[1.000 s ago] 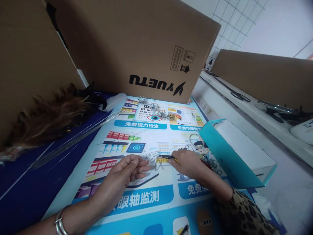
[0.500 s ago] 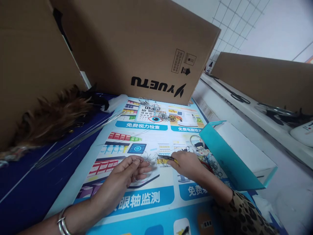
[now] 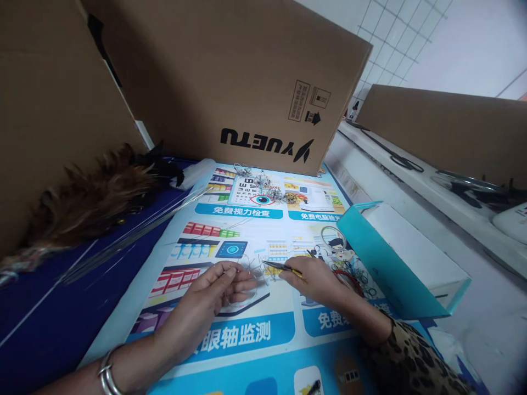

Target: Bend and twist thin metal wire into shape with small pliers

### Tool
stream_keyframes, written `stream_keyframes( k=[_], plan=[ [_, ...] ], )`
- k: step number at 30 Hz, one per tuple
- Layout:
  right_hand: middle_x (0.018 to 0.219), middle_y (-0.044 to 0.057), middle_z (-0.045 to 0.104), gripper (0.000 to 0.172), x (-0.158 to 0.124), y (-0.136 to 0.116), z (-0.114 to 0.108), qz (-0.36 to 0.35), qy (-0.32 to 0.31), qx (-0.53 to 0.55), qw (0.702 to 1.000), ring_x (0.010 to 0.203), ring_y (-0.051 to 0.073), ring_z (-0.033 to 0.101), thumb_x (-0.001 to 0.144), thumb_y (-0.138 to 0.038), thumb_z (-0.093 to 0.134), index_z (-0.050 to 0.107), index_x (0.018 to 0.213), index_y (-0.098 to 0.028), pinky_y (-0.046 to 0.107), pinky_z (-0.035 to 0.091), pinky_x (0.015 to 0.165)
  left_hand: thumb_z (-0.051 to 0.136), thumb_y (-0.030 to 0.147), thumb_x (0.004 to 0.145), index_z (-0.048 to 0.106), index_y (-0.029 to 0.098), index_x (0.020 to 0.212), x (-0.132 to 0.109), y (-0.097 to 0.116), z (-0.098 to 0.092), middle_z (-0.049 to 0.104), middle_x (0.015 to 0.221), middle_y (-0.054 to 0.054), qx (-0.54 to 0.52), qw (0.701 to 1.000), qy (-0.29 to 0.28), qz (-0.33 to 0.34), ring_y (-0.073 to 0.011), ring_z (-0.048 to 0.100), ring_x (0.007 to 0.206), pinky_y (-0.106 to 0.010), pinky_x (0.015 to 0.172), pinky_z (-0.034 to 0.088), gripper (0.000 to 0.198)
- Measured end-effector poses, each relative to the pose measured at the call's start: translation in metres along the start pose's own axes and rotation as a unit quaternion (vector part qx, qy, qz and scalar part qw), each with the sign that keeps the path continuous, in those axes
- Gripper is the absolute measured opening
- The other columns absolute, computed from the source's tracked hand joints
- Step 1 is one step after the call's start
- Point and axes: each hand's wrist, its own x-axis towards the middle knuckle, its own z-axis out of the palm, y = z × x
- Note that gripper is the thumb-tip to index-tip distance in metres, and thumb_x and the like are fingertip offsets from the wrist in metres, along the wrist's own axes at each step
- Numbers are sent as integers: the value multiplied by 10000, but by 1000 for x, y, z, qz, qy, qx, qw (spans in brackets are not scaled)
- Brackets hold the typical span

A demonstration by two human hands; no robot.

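Note:
My left hand (image 3: 209,299) rests on a printed poster (image 3: 247,334) and pinches a thin bent wire piece (image 3: 241,270) between thumb and fingers. My right hand (image 3: 317,280) grips slim dark pliers (image 3: 278,266) with a yellow handle, their tip pointing left at the tangle of wire between both hands. A small pile of wire and bead pieces (image 3: 263,189) lies further back on the poster. More small wire parts (image 3: 358,277) lie just right of my right hand.
A large cardboard box (image 3: 230,82) stands behind the poster. A feather duster (image 3: 90,197) and long thin wires (image 3: 135,230) lie on the blue cloth at left. A teal box lid (image 3: 391,258) stands tilted at right. Scissors (image 3: 401,160) lie on the white counter beyond.
The right hand with the pliers has shifted slightly left toward the wire. The left hand keeps its pinch in nearly the same place.

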Motion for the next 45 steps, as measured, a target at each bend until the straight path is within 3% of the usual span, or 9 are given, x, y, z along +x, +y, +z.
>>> stream_keyframes(
  k=[3,10,17,23,45],
  plan=[
    [809,6,638,355,1,0,1,8,1,5,1000,710,128,571,927,-454,319,553,838,-203,210,307,559,576,358,825,547,185,909,-1,-1,-1,681,1004,-92,11,1000,-4,1,-236,632,957,-305,769,485,195],
    [868,61,629,329,-2,-5,3,57,41,-125,990,821,200,576,909,-456,368,562,895,-191,252,345,630,573,358,828,548,191,892,0,-2,-2,689,933,-67,16,1000,-4,3,-205,642,884,-284,730,476,180],
    [884,48,628,348,-3,-2,-4,27,23,-122,992,834,191,580,916,-468,341,566,916,-203,256,378,665,546,375,842,539,191,895,0,-1,-3,690,909,-75,23,1000,-9,3,-203,640,859,-279,705,466,191],
    [868,80,622,346,-3,-1,-7,64,29,-177,982,843,222,573,915,-451,352,575,919,-186,273,382,647,569,347,830,538,181,870,-2,2,0,687,879,-73,19,1000,-9,6,-182,634,808,-273,691,464,174],
    [904,53,633,355,-4,-2,-18,21,17,-92,995,845,174,576,920,-454,341,580,937,-193,242,353,649,577,347,822,538,181,876,-3,3,2,695,890,-76,21,1000,-14,-4,-195,643,804,-284,680,459,178]
  ],
)
